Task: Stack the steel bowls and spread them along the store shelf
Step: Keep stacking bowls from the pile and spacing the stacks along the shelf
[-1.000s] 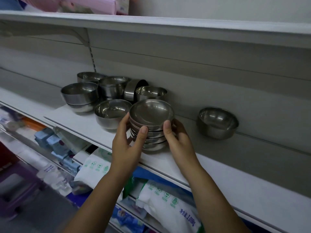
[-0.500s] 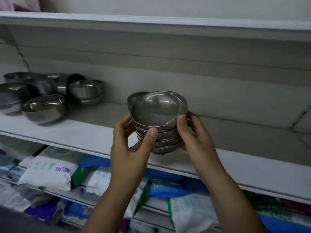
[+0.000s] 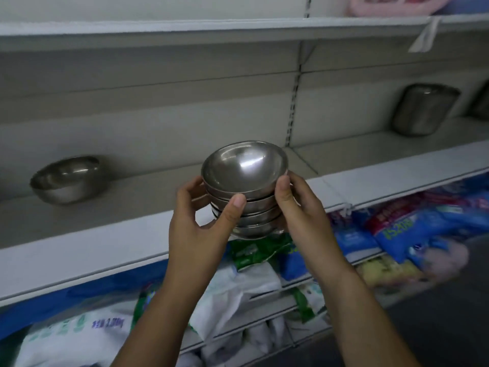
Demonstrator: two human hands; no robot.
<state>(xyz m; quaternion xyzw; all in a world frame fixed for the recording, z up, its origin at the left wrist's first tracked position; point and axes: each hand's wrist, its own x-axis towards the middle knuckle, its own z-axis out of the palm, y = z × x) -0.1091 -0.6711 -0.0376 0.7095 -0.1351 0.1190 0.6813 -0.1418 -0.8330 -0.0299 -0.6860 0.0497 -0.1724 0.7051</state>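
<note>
A stack of several nested steel bowls (image 3: 244,170) hangs in the air in front of the white store shelf (image 3: 111,242), above its front edge. My left hand (image 3: 203,226) grips the stack from the left, thumb across its front. My right hand (image 3: 301,215) holds it from the right, thumb against the top bowl's rim. A single steel bowl (image 3: 66,180) stands on the shelf to the left, well apart from the stack.
A steel rectangular container (image 3: 423,109) leans against the back panel on the adjoining shelf section at the right. An upper shelf (image 3: 211,25) runs overhead. Bagged goods (image 3: 412,229) fill the lower shelves below the hands.
Both hands carried the stack to the right along the shelf and lifted it off the board. The bowl cluster left the view; the single bowl now lies to the left.
</note>
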